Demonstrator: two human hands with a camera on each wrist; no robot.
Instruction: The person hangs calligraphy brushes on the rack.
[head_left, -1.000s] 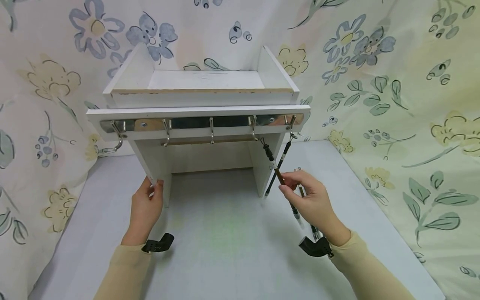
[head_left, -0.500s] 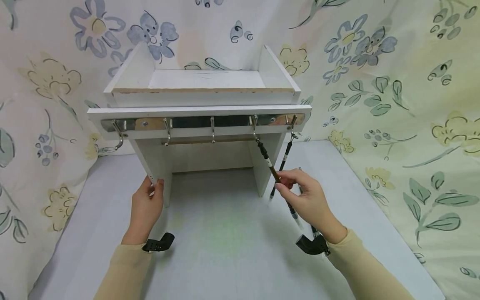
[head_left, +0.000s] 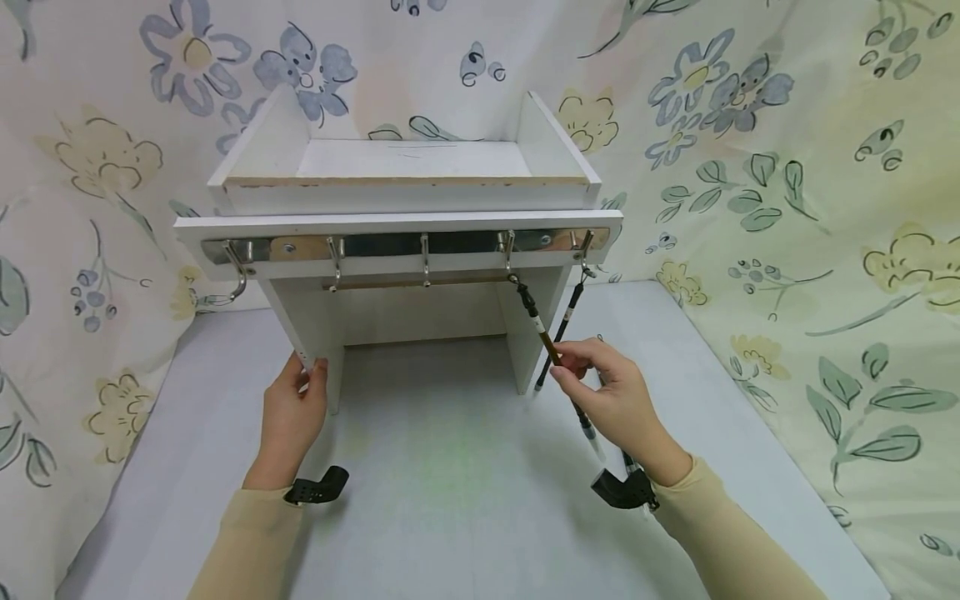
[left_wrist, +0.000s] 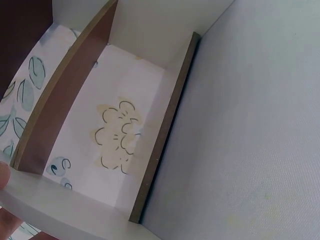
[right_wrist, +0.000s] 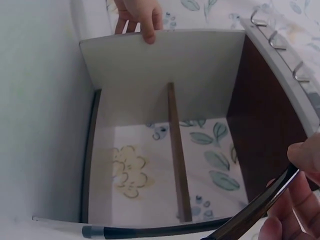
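A white shelf unit (head_left: 405,200) stands on the table, a metal strip of hooks along its front. My left hand (head_left: 291,421) grips the front edge of its left side panel (head_left: 318,333), fingers outside and thumb inside, as the right wrist view also shows. My right hand (head_left: 611,396) pinches a brown-handled calligraphy brush (head_left: 537,321), white tip downward. This brush slants up to the left, its cord loop (head_left: 513,278) right at the tip of the second hook from the right (head_left: 509,250). A dark calligraphy brush (head_left: 568,313) hangs from the rightmost hook.
Another brush (head_left: 628,461) lies on the white table (head_left: 450,517), partly hidden behind my right hand. The left hook (head_left: 236,271) juts outward beside other bare hooks. Floral fabric (head_left: 825,208) surrounds the table at the back and sides.
My right hand has shifted slightly left, bringing the brush's loop from beside the second hook from the right to its tip. The hanging brush has swung a little. My left hand stays put.
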